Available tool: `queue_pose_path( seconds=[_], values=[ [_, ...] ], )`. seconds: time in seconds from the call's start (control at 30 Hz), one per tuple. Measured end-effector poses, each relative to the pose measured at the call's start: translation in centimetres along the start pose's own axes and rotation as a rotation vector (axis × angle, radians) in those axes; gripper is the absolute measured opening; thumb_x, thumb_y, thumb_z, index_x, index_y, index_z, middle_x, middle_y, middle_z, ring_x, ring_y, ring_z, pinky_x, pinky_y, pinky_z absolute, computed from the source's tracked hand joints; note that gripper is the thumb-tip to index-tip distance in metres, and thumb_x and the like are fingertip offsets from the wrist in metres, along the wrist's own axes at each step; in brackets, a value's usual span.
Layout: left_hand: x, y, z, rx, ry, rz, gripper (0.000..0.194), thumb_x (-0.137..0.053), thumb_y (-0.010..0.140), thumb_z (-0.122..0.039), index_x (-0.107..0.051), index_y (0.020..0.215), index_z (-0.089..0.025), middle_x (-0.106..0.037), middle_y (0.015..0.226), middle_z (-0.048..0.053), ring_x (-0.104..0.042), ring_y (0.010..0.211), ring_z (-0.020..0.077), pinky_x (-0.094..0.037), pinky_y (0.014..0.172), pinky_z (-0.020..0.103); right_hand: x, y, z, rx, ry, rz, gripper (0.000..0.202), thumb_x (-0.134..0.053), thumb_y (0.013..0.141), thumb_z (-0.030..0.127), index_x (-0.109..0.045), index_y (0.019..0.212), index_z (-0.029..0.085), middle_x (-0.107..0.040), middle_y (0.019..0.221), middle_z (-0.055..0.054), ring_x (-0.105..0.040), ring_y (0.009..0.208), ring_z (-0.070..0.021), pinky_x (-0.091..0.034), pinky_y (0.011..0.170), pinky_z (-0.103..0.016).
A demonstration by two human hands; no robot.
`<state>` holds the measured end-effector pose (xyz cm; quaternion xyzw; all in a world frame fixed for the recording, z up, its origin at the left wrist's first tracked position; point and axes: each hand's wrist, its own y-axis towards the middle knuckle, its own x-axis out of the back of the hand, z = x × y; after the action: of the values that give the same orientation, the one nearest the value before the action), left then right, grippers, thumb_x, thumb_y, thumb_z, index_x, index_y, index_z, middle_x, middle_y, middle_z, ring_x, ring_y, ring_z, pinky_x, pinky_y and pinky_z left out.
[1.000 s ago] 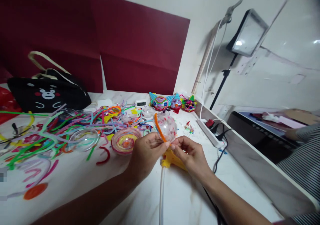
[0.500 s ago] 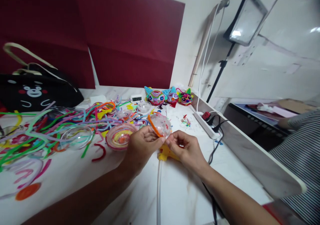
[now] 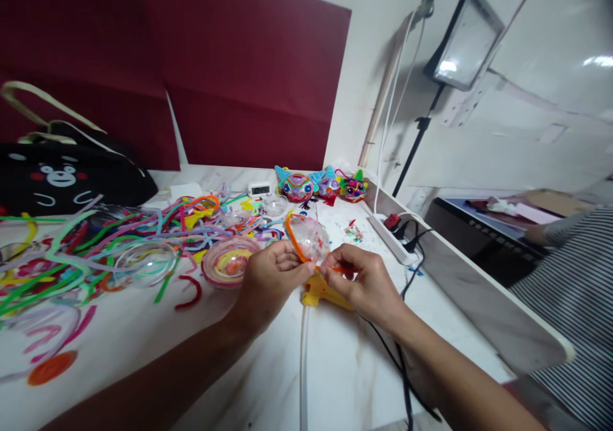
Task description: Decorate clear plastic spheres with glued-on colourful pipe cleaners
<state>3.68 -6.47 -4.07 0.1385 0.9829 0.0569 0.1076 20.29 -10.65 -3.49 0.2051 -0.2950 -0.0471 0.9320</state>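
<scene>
Over the table, my left hand (image 3: 272, 281) grips a clear plastic half-ball (image 3: 311, 239) by its lower edge, fingers curled and thumb pressed to the rim. An orange pipe cleaner (image 3: 294, 239) runs along that rim. At the rim's near side, my right hand (image 3: 361, 281) pinches the orange pipe cleaner between thumb and forefinger, and part of it shows beside the fingers. Beneath both hands lies a yellow glue gun (image 3: 313, 290) with a long whitish glue stick (image 3: 303, 361) sticking out toward me. A clear bowl-like shell lined with coloured rings (image 3: 230, 262) sits beside my left hand.
Loose pipe cleaners (image 3: 119, 233) and clear shells (image 3: 146, 262) cover the left side. Finished animal-face ornaments (image 3: 297, 187) stand at the back near a small clock (image 3: 260, 189). A power strip (image 3: 393, 239) with cables lies right, by a low partition (image 3: 479, 290). Someone in striped clothing (image 3: 575, 303) is beyond.
My right hand has shifted slightly, and more of the orange pipe cleaner shows by its fingers. My left hand keeps its hold on the half-ball. The view has moved a little.
</scene>
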Motion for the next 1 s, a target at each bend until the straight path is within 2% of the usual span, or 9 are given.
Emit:
queue_pose_path(
  seconds=[0.17, 0.4, 0.57, 0.63, 0.73, 0.8, 0.9, 0.97, 1.0],
  values=[
    [-0.1, -0.3, -0.4, 0.026, 0.028, 0.02, 0.022, -0.079, 0.062, -0.015, -0.068, 0.082, -0.013, -0.078, 0.077, 0.002, -0.072, 0.07, 0.0126, -0.056, 0.065, 0.018, 1.2, 0.5, 1.1, 0.188, -0.21, 0.091, 0.007, -0.059, 0.08, 0.01, -0.065, 0.079, 0.015, -0.065, 0.074, -0.002, -0.058, 0.066, -0.012, -0.041, 0.063, -0.022],
    [-0.4, -0.5, -0.6, 0.031, 0.073, 0.004, 0.02, -0.076, 0.06, -0.013, -0.067, 0.078, -0.013, -0.075, 0.07, 0.0, -0.07, 0.064, 0.0111, -0.054, 0.061, 0.017, 2.4, 1.8, 3.5, 0.22, -0.619, 0.315, 0.007, -0.061, 0.087, 0.012, -0.066, 0.082, 0.013, -0.067, 0.079, -0.005, -0.06, 0.069, -0.0152, -0.039, 0.064, -0.026],
    [-0.3, -0.4, -0.2, -0.005, 0.081, 0.01, 0.017, -0.074, 0.056, -0.009, -0.066, 0.07, -0.014, -0.071, 0.065, -0.002, -0.068, 0.063, 0.0102, -0.052, 0.06, 0.016, 2.1, 2.3, 6.2, 0.247, -0.939, 0.468, 0.013, -0.057, 0.091, 0.01, -0.069, 0.091, 0.014, -0.07, 0.087, -0.009, -0.064, 0.08, -0.0209, -0.037, 0.065, -0.03],
    [-0.1, -0.3, 0.0, -0.012, 0.071, 0.002, 0.018, -0.075, 0.054, -0.008, -0.064, 0.068, -0.014, -0.07, 0.063, -0.002, -0.067, 0.062, 0.0104, -0.051, 0.059, 0.016, 1.8, 2.6, 6.8, 0.279, -1.01, 0.481, 0.014, -0.058, 0.09, 0.009, -0.07, 0.092, 0.014, -0.071, 0.087, -0.008, -0.065, 0.081, -0.022, -0.036, 0.065, -0.032],
    [0.1, -0.1, -0.3, 0.005, 0.046, -0.039, 0.024, -0.079, 0.052, -0.011, -0.065, 0.072, -0.013, -0.072, 0.066, -0.001, -0.067, 0.064, 0.0116, -0.052, 0.061, 0.018, 1.7, 2.8, 6.4, 0.401, -1.065, 0.359, 0.008, -0.061, 0.09, 0.013, -0.069, 0.088, 0.016, -0.07, 0.082, -0.007, -0.063, 0.076, -0.0226, -0.037, 0.066, -0.034],
    [0.2, 0.1, -0.6, 0.007, 0.033, -0.072, 0.027, -0.08, 0.054, -0.014, -0.067, 0.078, -0.013, -0.074, 0.073, 0.001, -0.068, 0.069, 0.0128, -0.053, 0.066, 0.02, 1.8, 2.5, 5.5, 0.526, -1.057, 0.149, 0.007, -0.063, 0.089, 0.018, -0.068, 0.084, 0.016, -0.069, 0.081, -0.007, -0.06, 0.076, -0.024, -0.038, 0.068, -0.036],
    [0.3, 0.2, -1.2, -0.015, 0.004, -0.1, 0.029, -0.081, 0.059, -0.018, -0.068, 0.084, -0.012, -0.077, 0.08, 0.004, -0.07, 0.074, 0.0145, -0.054, 0.073, 0.023, 1.8, 1.4, 3.9, 0.668, -0.93, -0.225, 0.011, -0.063, 0.091, 0.024, -0.067, 0.087, 0.015, -0.07, 0.093, -0.011, -0.059, 0.091, -0.0283, -0.04, 0.079, -0.04],
    [0.3, 0.2, -1.3, -0.02, -0.017, -0.112, 0.031, -0.082, 0.059, -0.019, -0.069, 0.086, -0.012, -0.077, 0.081, 0.004, -0.07, 0.075, 0.0151, -0.055, 0.074, 0.023, 1.6, 0.5, 3.0, 0.62, -0.776, -0.378, 0.012, -0.061, 0.092, 0.023, -0.067, 0.086, 0.014, -0.068, 0.087, -0.01, -0.059, 0.086, -0.0246, -0.042, 0.08, -0.039],
    [0.3, 0.2, -1.4, -0.022, -0.021, -0.116, 0.031, -0.082, 0.058, -0.019, -0.069, 0.085, -0.012, -0.077, 0.081, 0.004, -0.071, 0.075, 0.0153, -0.055, 0.074, 0.023, 1.5, 0.2, 2.7, 0.552, -0.669, -0.401, 0.013, -0.061, 0.092, 0.023, -0.066, 0.084, 0.014, -0.067, 0.082, -0.009, -0.058, 0.08, -0.0217, -0.044, 0.076, -0.036]
  ],
)
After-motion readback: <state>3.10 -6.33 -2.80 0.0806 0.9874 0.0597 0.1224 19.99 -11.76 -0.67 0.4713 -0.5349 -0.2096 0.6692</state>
